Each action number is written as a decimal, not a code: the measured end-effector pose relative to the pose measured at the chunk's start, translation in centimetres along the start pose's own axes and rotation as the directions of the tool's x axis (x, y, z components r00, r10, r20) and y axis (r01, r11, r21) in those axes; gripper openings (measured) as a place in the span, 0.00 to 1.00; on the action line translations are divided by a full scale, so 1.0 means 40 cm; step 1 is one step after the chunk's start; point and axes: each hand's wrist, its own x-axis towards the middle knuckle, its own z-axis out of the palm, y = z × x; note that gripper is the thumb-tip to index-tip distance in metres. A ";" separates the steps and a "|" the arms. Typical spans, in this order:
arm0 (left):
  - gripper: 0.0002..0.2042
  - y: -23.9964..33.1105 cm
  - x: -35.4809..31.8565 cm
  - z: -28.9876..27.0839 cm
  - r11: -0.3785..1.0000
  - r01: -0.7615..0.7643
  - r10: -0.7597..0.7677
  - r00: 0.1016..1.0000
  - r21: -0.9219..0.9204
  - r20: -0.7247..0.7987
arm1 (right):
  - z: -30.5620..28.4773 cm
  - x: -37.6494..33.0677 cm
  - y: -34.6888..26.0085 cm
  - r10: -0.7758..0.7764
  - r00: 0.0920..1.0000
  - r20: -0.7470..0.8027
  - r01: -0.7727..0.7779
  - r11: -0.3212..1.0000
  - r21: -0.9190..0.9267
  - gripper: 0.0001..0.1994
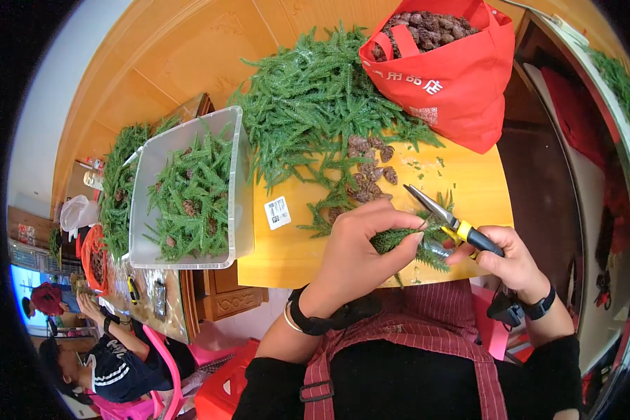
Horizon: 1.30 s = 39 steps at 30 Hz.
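Note:
My left hand [353,245] pinches a thin stem or wire between thumb and forefinger, above the table's front edge. Below those fingers lies a green artificial pine sprig [427,257]. My right hand [507,260] is closed round yellow-and-black long-nose pliers [469,232], whose jaws point up and to the left, close to the left fingertips. Whether the jaws grip anything I cannot tell. Just beyond my hands, several brown pine cones [372,168] lie on the yellow tabletop [287,259]. Behind them spreads a large heap of green pine sprigs [315,98].
A red bag [455,91] full of pine cones stands at the back right. To the left is a clear plastic bin [241,203] holding sprigs with cones. A white label [277,213] lies on the tabletop. Another person [126,357] sits at a table far left.

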 end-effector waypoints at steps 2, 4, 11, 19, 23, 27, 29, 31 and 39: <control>0.06 0.001 0.003 -0.001 0.999 0.023 -0.024 0.999 0.022 0.030 | -0.005 0.002 0.004 0.018 1.000 0.012 -0.018 1.000 0.000 0.14; 0.06 0.001 0.003 0.000 0.999 0.028 -0.029 0.999 0.029 0.034 | -0.007 0.004 0.007 0.033 0.999 0.025 -0.033 0.999 -0.001 0.15; 0.06 -0.004 0.006 0.001 0.999 0.032 -0.032 0.998 0.002 0.053 | -0.005 0.005 0.017 0.020 0.999 0.045 -0.022 0.999 0.045 0.17; 0.06 0.004 0.014 -0.002 0.998 0.062 -0.063 0.996 0.013 0.067 | -0.008 0.002 0.015 0.101 0.994 0.042 -0.105 0.989 0.108 0.18; 0.06 0.000 0.013 0.002 0.998 0.063 -0.062 0.996 -0.004 0.060 | -0.016 0.001 0.018 0.062 0.997 0.038 -0.064 0.997 0.032 0.19; 0.06 -0.002 0.014 0.003 0.998 0.066 -0.066 0.996 -0.002 0.066 | -0.021 0.005 0.026 0.052 0.995 0.083 -0.056 0.997 0.047 0.20; 0.06 -0.005 0.013 0.003 0.998 0.057 -0.057 0.996 -0.004 0.073 | -0.013 0.011 0.024 0.021 0.997 0.080 -0.026 0.998 0.054 0.21; 0.06 -0.007 0.013 0.005 0.998 0.062 -0.061 0.995 -0.016 0.078 | -0.010 0.014 0.024 -0.009 0.997 0.079 0.004 0.998 0.060 0.22; 0.06 0.001 0.015 0.005 0.998 0.068 -0.066 0.994 -0.014 0.087 | -0.009 0.013 0.020 0.020 0.996 0.085 -0.025 0.998 0.060 0.22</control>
